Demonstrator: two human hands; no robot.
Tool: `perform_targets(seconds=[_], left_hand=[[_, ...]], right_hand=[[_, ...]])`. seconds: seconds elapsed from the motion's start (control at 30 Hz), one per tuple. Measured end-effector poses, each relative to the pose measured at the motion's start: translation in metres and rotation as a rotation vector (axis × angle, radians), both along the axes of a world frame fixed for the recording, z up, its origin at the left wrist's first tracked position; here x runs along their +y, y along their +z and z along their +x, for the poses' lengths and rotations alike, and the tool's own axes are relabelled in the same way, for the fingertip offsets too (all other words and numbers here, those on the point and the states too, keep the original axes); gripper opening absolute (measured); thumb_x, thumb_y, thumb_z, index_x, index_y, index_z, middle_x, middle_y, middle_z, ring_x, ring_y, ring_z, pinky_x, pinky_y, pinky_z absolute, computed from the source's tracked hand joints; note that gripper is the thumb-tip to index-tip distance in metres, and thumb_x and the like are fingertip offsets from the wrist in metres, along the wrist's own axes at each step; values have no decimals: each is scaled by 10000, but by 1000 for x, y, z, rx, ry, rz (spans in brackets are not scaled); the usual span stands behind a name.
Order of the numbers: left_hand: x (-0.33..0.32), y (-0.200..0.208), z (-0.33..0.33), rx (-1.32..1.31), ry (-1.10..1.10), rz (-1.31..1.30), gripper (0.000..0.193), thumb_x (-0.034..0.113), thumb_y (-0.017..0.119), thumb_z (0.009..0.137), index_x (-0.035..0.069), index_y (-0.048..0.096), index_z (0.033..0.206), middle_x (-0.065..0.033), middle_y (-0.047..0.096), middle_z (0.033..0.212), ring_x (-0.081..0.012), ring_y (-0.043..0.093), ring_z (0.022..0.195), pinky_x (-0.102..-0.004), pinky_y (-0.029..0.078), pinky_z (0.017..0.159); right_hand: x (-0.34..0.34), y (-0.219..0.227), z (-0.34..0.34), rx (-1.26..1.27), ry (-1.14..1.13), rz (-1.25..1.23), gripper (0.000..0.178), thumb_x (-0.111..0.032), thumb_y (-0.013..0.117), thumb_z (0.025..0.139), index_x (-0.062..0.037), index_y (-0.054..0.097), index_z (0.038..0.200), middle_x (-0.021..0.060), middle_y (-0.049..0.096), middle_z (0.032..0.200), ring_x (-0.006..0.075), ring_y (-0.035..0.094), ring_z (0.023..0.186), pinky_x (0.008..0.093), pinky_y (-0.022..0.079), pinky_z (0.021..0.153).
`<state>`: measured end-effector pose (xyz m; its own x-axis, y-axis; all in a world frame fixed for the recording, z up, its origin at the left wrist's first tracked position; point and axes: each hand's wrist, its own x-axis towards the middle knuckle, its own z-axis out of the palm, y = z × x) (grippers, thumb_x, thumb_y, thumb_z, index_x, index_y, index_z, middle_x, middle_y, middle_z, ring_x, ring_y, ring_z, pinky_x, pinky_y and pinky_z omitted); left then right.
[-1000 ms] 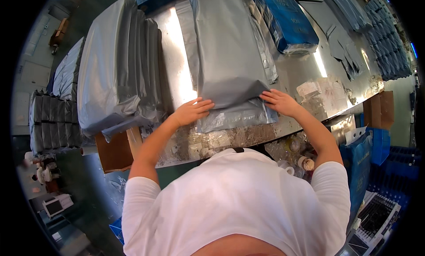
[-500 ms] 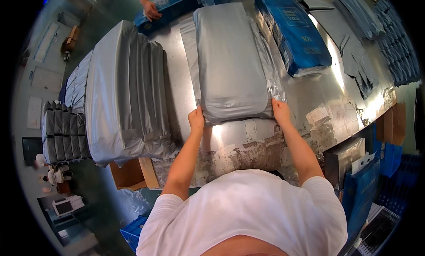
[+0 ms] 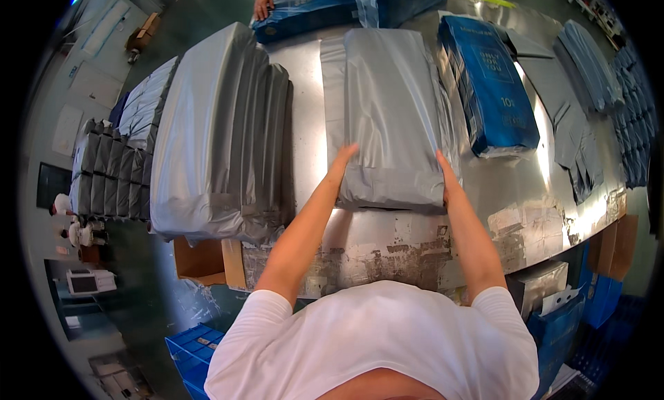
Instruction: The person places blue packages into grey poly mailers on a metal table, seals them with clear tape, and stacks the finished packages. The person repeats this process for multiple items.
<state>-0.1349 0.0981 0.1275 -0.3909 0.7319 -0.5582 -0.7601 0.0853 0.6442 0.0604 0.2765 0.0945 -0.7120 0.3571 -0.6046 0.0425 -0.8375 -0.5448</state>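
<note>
A grey plastic-wrapped package (image 3: 394,102) lies lengthwise on the metal table (image 3: 311,116) in front of me. Its near end has a folded-over flap. My left hand (image 3: 344,156) rests along the package's left edge with fingers stretched out. On the opposite edge, my right hand (image 3: 446,175) lies flat against the side, fingers straight and pointing away from me. Partly hidden are the undersides of both hands. Loose grey film (image 3: 333,88) sticks out along the package's left side.
Left of me leans a row of grey wrapped packages (image 3: 200,137). A blue package (image 3: 491,88) lies to the right, with flat grey bags (image 3: 577,144) beyond it. Another person's hand (image 3: 263,4) touches a blue package (image 3: 297,18) at the far side. An open cardboard box (image 3: 200,261) stands below the table edge.
Both hands have left the near corners, where they gripped the grey plastic, and moved farther along the package's sides with fingers straightened. The view has shifted a little.
</note>
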Motion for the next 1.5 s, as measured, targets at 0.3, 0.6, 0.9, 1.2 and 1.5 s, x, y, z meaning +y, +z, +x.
perform_targets(seconds=[0.3,0.6,0.9,1.2,1.5], left_hand=[[-106,169,10,865,10,218,717,90,583,719,8,243,1345,-119,387,1285,-185,381,1165,-279,286,966],[-322,286,-90,593,558,247,461,300,485,752,-49,516,1052,-177,595,934,-272,609,810,-377,505,737],[-392,218,-193,471,539,20,585,499,451,815,15,510,1140,-139,598,987,-255,593,852,-370,487,750],[-332,-45,-4,-160,785,-35,658,593,427,797,169,333,1292,-36,465,1192,-259,481,1023,-469,411,830],[-261,-75,-52,-57,712,203,817,680,449,700,187,283,1330,-41,273,1386,-307,277,1253,-601,276,935]], right_hand=[[-89,89,-3,311,-134,154,474,-210,579,755,46,442,1130,158,569,1013,253,598,869,354,499,764],[-242,242,-148,748,347,876,748,-289,529,822,-4,82,1350,215,178,1343,295,194,1252,379,176,1022],[-322,191,-232,455,329,1187,742,-467,413,846,-47,108,1375,275,97,1391,388,75,1308,463,89,1042],[-148,7,-84,-621,833,1786,743,-437,595,747,-214,242,1362,192,83,1427,370,63,1314,568,108,1010],[-119,-60,-17,-657,865,1944,720,-543,514,753,-273,240,1361,165,63,1436,361,23,1320,620,48,987]])
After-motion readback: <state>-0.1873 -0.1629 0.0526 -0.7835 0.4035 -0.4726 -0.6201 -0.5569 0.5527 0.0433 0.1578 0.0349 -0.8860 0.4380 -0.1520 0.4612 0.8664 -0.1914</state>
